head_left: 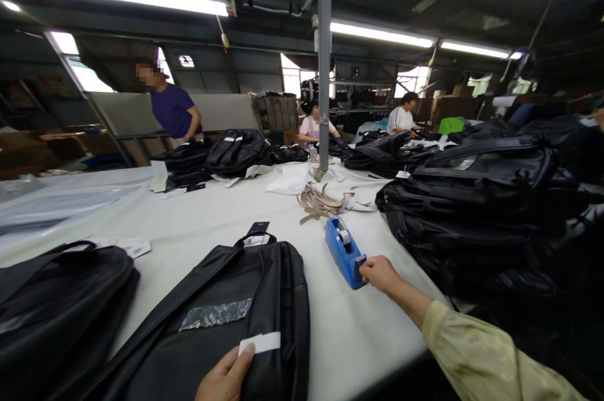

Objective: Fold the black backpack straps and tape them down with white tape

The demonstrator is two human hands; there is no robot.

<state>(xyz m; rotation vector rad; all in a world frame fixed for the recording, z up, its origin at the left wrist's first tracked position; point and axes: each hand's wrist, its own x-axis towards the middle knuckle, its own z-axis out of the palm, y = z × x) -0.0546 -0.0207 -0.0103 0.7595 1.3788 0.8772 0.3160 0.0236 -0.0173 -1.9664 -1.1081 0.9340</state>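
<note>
A black backpack (202,319) lies on the table in front of me, a strip of clear plastic film (217,314) across its panel. My left hand (226,372) is closed on a white paper strip (262,342), thumb on top, against the backpack's side near the zip. To the right stands a blue tape dispenser (340,253) with a roll in it. My right hand (380,273) is closed in a pinch at the dispenser's cutter end, where the tape comes off; the tape between the fingers barely shows. A black tag (259,228) sticks out by the backpack's top handle.
Another black backpack (61,300) lies at left. A tall pile of black bags (462,218) edges the table at right. Beyond the dispenser are beige strips (323,199) and a metal post (324,73). More bags (236,152) and several co-workers are farther back.
</note>
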